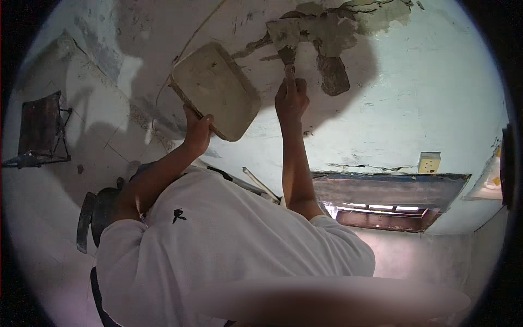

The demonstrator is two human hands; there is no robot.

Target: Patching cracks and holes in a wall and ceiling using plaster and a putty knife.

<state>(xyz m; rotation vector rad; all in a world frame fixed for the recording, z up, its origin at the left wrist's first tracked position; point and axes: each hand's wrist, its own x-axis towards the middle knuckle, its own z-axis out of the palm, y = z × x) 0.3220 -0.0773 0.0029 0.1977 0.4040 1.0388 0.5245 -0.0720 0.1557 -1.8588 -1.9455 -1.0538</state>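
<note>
My left hand (197,131) grips the near rim of a shallow rectangular basin (218,90), with the thumb over its edge. The basin is pale and dirty, tilted beside the wall; I cannot make out any loose material in it. In my right hand (292,101) is a putty knife (287,53), its blade pointing up against the wall (414,98). The fingers are wrapped round its handle. Around the blade spreads a rough grey-brown patch of plaster (329,35) with cracks. A darker bare patch (333,76) lies just right of my right hand.
At the far left a dark folding stool (41,125) stands on the tiled floor (103,136). A socket box (429,162) sits above a window opening (381,193) on the right. Behind my left arm is a dark rounded object (103,212). A thin cord (202,26) runs beyond the basin.
</note>
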